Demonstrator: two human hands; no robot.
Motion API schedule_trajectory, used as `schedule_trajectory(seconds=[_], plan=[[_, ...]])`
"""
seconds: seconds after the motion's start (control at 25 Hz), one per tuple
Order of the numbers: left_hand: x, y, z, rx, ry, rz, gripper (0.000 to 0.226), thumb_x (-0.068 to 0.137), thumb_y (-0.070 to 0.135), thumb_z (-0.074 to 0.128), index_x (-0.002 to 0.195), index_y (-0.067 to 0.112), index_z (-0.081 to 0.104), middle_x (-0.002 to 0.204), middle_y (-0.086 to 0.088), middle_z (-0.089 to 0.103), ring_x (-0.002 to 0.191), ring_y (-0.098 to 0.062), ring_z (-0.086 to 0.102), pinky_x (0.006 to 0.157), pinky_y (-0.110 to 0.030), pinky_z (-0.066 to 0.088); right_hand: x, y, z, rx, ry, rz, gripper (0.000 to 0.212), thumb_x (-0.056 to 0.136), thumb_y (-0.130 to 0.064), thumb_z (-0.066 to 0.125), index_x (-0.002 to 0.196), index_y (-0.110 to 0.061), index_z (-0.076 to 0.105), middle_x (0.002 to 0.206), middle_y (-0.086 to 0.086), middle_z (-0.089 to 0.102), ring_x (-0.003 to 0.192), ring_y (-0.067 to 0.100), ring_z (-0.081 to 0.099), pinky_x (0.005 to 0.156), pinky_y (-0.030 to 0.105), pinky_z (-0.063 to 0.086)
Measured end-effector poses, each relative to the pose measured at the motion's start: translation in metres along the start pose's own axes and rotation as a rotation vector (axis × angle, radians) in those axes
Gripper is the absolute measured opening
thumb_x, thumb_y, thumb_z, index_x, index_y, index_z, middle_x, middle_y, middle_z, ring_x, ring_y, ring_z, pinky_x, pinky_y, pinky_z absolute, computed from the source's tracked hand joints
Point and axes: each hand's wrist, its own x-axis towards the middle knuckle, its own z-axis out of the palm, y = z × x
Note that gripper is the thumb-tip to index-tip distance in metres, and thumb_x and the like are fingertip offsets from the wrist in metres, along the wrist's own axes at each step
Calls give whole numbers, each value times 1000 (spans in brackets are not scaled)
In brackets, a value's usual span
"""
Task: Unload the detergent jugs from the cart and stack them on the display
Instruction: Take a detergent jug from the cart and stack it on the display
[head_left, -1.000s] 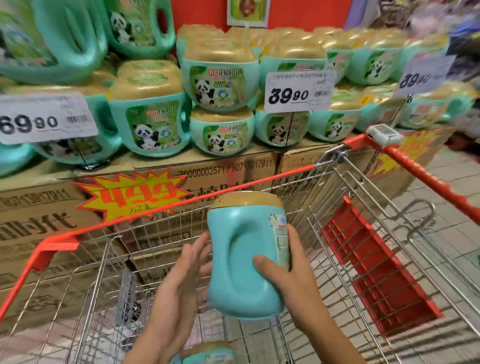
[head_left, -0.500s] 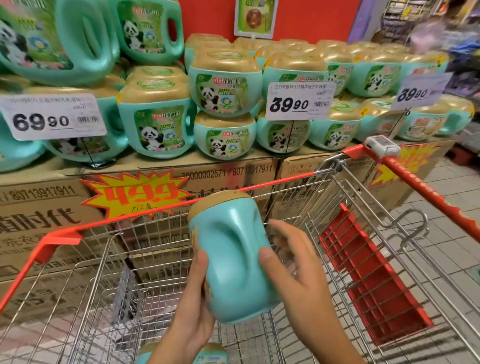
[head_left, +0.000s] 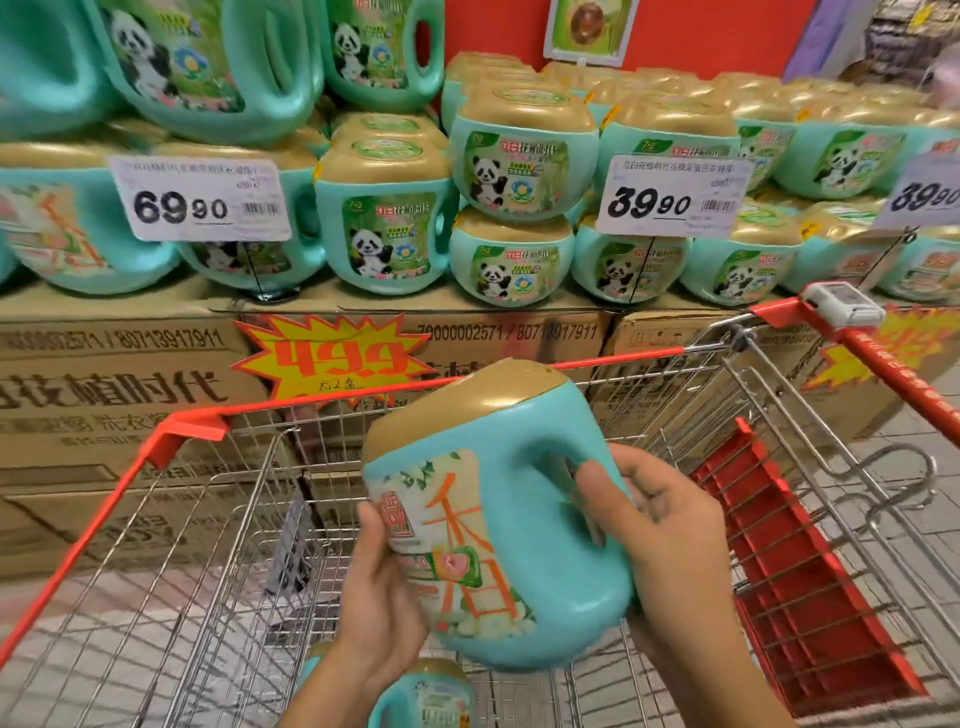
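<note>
I hold a teal detergent jug (head_left: 498, 499) with a gold cap above the wire cart (head_left: 218, 519), tilted to the left with its label side toward me. My right hand (head_left: 654, 525) grips its handle, fingers curled through the handle hole. My left hand (head_left: 379, 597) grips the jug's lower left side from below. Another jug (head_left: 431, 696) lies in the cart under my hands, mostly hidden. The display (head_left: 524, 171) of the same jugs with panda labels is stacked two high on cardboard boxes just beyond the cart.
Price tags 69.90 (head_left: 202, 200) and 39.90 (head_left: 672, 195) stand in front of the display. Larger jugs (head_left: 208, 67) fill the upper left. The cart's red handle (head_left: 898, 374) runs along the right, its red child seat flap (head_left: 795, 566) inside. Tiled floor lies at far right.
The jug has been turned so its label side faces me and tilted left. My right hand has moved into the handle hole; my left hand has slid lower under the jug.
</note>
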Motion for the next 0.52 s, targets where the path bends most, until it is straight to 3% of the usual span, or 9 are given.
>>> schedule_trajectory(seconds=[0.08,0.24,0.36,0.44,0.52], plan=[[-8,7,-6,-13,23,32,84,29,60,93,97,13,79,107,-17,73,93,-31,72,69,-44,60,1,7,5,150,-33,103,23,68,-28,84,79,-11,73,55,2,58,50,13,53,47,21,46],[-39,22,-17,68,123,113,61,59,55,79,108,20,75,118,-16,70,103,-32,70,76,-46,59,13,22,30,41,-66,168,27,78,-38,68,57,-21,61,52,0,42,48,13,38,46,23,33],[-74,31,-28,46,311,329,65,60,57,82,113,21,72,117,-15,70,103,-33,70,74,-46,59,13,30,65,-64,-281,161,27,76,-42,73,73,-17,65,55,-8,54,49,6,48,46,17,38],[-102,38,-39,71,433,446,52,74,55,70,114,22,71,117,-14,71,103,-31,70,74,-43,60,3,37,91,-76,-414,177,39,70,-42,78,87,-9,67,63,-9,61,54,3,54,47,14,42],[-137,45,-53,66,544,504,51,73,54,65,112,23,72,114,-11,72,100,-28,71,70,-38,60,-17,44,122,-90,-534,216,46,65,-42,74,92,-5,67,68,-4,64,57,5,57,49,15,44]])
